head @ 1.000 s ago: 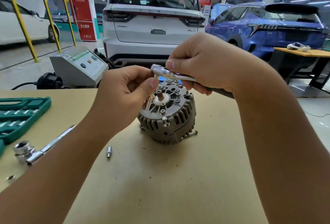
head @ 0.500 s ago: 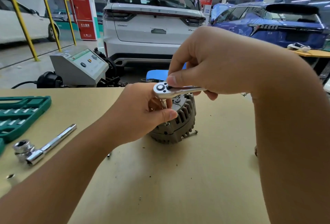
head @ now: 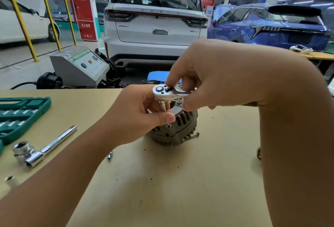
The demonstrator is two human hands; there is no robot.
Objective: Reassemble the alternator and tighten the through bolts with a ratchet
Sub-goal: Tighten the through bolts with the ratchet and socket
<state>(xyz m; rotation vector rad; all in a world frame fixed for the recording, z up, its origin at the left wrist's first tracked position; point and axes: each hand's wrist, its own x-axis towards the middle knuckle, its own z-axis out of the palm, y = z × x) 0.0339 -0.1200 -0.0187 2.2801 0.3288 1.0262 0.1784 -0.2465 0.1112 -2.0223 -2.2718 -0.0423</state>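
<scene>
While the alternator [head: 178, 127] is sitting near the middle of the bench [head: 180, 181], grey ribbed housing with vent slots all round and a bolt [head: 194, 135] poking out low at its 4 o'clock, the right hand [head: 213, 76] is wrapping its grip round the chrome ratchet [head: 168, 94], forefinger tip sitting on the head. The left hand [head: 142, 113] is pinching the thin extension [head: 163, 106] dropping from the ratchet head onto the housing top. Out at 9 o'clock a green socket case [head: 21, 114] is lying open, with a chrome T-handle socket wrench [head: 45, 149] just below it.
</scene>
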